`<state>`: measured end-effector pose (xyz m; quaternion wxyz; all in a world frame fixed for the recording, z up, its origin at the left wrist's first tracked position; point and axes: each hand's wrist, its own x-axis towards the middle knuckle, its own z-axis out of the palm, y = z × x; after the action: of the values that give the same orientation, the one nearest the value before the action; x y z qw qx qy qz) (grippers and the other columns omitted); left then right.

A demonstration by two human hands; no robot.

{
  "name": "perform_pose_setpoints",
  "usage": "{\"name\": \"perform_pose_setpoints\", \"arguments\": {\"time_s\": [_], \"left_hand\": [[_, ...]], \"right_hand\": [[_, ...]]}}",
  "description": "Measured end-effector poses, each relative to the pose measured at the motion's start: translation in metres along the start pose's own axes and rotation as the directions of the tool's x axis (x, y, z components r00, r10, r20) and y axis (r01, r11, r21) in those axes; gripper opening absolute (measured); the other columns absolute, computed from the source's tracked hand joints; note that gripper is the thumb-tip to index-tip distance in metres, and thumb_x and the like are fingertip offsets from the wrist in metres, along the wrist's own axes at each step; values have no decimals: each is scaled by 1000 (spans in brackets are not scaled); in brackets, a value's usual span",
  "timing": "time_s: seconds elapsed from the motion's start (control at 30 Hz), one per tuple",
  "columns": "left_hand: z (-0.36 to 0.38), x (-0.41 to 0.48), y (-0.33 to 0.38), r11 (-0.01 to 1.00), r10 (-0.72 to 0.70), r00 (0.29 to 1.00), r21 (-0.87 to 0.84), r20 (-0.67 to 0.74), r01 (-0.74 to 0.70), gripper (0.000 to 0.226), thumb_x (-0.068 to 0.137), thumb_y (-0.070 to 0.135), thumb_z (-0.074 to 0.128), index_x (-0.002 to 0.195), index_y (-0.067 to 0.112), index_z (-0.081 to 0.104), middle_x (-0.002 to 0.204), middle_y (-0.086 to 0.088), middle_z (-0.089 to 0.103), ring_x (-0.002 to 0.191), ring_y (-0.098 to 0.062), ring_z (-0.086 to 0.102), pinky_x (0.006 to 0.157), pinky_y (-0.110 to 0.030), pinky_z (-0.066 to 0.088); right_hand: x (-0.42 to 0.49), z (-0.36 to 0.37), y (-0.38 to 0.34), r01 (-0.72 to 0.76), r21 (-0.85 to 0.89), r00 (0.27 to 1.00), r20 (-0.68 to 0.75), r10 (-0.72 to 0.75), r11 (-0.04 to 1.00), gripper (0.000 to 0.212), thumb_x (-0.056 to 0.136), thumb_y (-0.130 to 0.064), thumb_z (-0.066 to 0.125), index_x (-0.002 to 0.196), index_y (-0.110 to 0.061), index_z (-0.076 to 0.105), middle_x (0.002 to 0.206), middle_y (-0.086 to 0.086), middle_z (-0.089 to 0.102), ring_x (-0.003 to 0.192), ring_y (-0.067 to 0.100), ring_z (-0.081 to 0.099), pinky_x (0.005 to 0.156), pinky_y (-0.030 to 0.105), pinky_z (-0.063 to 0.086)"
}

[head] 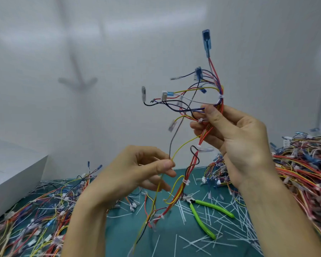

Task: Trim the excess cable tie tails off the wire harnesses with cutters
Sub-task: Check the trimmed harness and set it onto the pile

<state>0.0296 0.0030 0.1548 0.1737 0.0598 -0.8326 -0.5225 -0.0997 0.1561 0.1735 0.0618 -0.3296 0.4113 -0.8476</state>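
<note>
A large heap of wire harnesses [304, 164] crowds the right edge, and a lower heap [35, 206] lies left beside a white box [11, 173]. The right hand [235, 134] grips the raised harness [186, 181] by its bundle. The left hand [137, 169] pinches its yellow wire [183, 145]. The green-handled cutters [199, 216] lie unheld below among cut tie tails [230, 236] on a teal mat [130, 230], with a white wall [100, 52] behind.

No readable text, label, brand or number anywhere — connectors and cutters bear none.

Green-mat table [130, 236]: cutters [204, 216], harnesses [302, 167], trimmed tails [230, 230].
</note>
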Motion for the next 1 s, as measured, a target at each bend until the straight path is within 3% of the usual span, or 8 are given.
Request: {"name": "perform_pose_setpoints", "arguments": {"time_s": [0.13,0.2,0.3,0.47,0.6,0.77,1.0], "left_hand": [[3,2,-6,985,-110,979,148,174,85,31,71,39,83,99,29,78,96,-1,78,90,-10,72,87,-31,57],[6,3,-6,981,-121,970,172,211,85,28,73,32,86,99,26,79,96,-1,78,91,-11,72,91,-32,56],[9,6,-4,989,-57,981,141,183,31,20,80,16,80,100,17,77,96,-3,78,94,-19,74,85,-25,57],[12,3,3,998,52,988,26,145,-57,25,85,7,74,103,26,74,94,-6,78,89,-24,75,77,-24,58],[11,2,5,990,117,991,-87,59,-112,29,84,2,72,103,24,73,92,-8,76,84,-31,75,71,-28,58],[9,3,8,954,206,971,-197,-117,-226,38,79,10,70,116,16,67,87,-8,73,83,-33,75,67,-27,58],[6,6,5,897,196,919,-317,-341,-309,38,80,0,67,115,15,68,83,-7,73,79,-23,75,66,-28,60]], "right_hand": [[0,1,0,-33,34,999,-22,34,999,19,77,-24,71,89,-10,74,84,8,78,71,22,75,63,24,59],[1,0,1,-42,47,999,-32,43,998,20,76,-25,71,90,-10,74,84,8,78,73,23,76,63,24,59],[3,-1,4,-58,67,997,-36,61,996,22,79,-23,71,93,-6,72,83,10,77,75,24,76,63,23,59],[5,-1,12,-118,86,993,33,115,989,23,84,-19,69,98,-1,70,89,13,77,84,24,76,68,24,59],[6,-3,16,-201,82,976,105,192,976,17,91,-12,63,102,0,69,94,11,77,89,20,75,71,22,58],[4,-4,19,-325,97,935,179,305,941,20,93,-5,60,112,3,62,102,19,75,96,27,74,78,27,60],[-1,-5,13,-298,-347,822,381,424,889,38,86,-33,65,110,-4,70,100,11,77,92,24,75,81,32,61]]}}
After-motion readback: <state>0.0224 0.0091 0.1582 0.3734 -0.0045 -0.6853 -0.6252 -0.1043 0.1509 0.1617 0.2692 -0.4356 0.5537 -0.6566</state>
